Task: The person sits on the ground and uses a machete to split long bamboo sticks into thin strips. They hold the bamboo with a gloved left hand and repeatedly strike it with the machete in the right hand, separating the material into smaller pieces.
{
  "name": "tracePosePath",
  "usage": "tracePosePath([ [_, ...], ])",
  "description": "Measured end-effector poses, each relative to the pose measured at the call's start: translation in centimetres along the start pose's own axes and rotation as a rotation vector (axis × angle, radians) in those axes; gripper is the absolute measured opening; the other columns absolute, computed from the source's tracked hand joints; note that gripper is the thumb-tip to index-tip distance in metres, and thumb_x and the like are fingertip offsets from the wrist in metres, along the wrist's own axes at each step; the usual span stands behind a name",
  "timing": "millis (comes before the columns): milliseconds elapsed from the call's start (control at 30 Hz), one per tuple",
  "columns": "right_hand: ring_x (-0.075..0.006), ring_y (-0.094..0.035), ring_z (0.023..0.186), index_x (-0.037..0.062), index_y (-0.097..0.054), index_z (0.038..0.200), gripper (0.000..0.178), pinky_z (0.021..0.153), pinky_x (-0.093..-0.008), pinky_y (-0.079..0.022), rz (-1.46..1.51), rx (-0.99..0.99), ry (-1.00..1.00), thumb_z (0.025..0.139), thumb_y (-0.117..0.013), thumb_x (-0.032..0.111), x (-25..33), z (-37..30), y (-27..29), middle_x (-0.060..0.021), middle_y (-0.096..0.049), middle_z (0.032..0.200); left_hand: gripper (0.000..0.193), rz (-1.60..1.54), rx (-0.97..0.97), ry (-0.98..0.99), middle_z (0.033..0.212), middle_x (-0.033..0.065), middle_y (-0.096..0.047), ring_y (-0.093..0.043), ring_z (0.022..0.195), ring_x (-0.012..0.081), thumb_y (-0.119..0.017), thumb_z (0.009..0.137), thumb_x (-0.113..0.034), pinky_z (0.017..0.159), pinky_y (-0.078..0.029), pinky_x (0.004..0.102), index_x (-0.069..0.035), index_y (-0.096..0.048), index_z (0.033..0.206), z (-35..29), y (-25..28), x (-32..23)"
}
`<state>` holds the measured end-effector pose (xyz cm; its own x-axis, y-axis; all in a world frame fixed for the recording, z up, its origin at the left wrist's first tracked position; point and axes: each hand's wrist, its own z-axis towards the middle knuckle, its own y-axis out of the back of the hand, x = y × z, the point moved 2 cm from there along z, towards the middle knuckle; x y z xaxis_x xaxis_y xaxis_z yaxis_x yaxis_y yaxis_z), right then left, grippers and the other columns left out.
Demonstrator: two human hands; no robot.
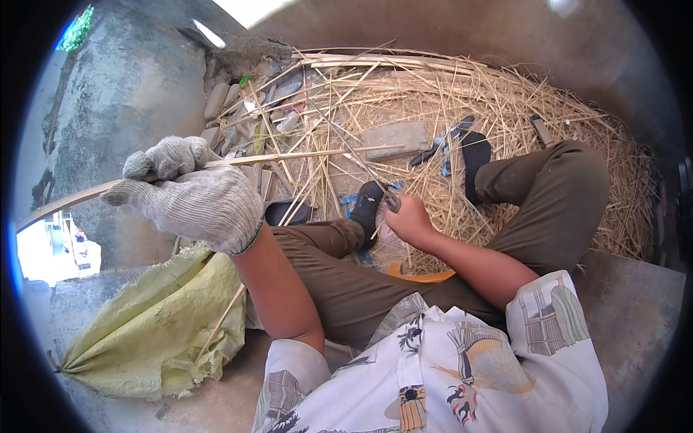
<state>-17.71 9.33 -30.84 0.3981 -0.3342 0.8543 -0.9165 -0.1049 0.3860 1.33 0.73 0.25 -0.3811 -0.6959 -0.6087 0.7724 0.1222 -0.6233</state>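
Observation:
My left hand (198, 198), in a grey knitted work glove, is closed around a long pale bamboo strip (289, 156). The strip runs out past the glove on both sides, toward the left wall and toward the middle of the view. Bare, my right hand (413, 222) grips the dark handle of a knife (363, 163) with a long, thin blade that points up and to the left. Blade and strip cross in the view near the strip's right end; whether they touch I cannot tell.
Bamboo shavings (426, 86) cover the floor ahead, around a grey brick (397, 139) and my dark-socked feet. One slipper (287, 212) lies by my leg. A yellow-green woven sack (162, 325) sits at my left. Walls stand at left and ahead.

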Motion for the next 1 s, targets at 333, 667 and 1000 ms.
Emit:
tracePosePath([
  [333,-0.0385,-0.07,0.079,-0.0019,-0.068,0.091,0.033,0.074,-0.0457,-0.054,-0.002,0.065,-0.042,0.085,-0.066,0.03,0.5,0.2,1.1,-0.0214,-0.069,0.077,0.05,0.089,-0.041,-0.039,0.064,-0.0064,-0.046,-0.038,0.054,0.0088,-0.049,0.101,-0.059,0.048,-0.034,0.0237,-0.015,-0.055,0.078,-0.1,-0.4,-0.2],
  [667,-0.0422,-0.069,0.085,-0.0021,-0.068,0.088,0.035,0.078,-0.0472,-0.055,-0.152,0.061,-0.098,0.086,-0.067,0.032,-0.1,0.6,1.1,-0.0232,-0.07,0.084,0.051,0.129,-0.134,-0.045,0.062,-0.0066,-0.043,-0.038,0.053,0.0086,-0.051,0.099,-0.061,0.049,-0.031,0.0259,-0.017,-0.054,0.073,0.4,-0.2,-0.2],
  [1000,-0.0428,-0.068,0.085,0.0005,-0.07,0.094,0.03,0.077,-0.0492,-0.055,-0.14,0.018,0.014,0.084,-0.067,0.028,1.2,0.4,1.2,-0.0236,-0.07,0.086,0.05,0.073,-0.1,-0.026,0.063,-0.0044,-0.043,-0.041,0.053,0.0097,-0.052,0.1,-0.057,0.049,-0.034,0.0241,-0.014,-0.052,0.076,0.4,-0.3,-0.3],
])
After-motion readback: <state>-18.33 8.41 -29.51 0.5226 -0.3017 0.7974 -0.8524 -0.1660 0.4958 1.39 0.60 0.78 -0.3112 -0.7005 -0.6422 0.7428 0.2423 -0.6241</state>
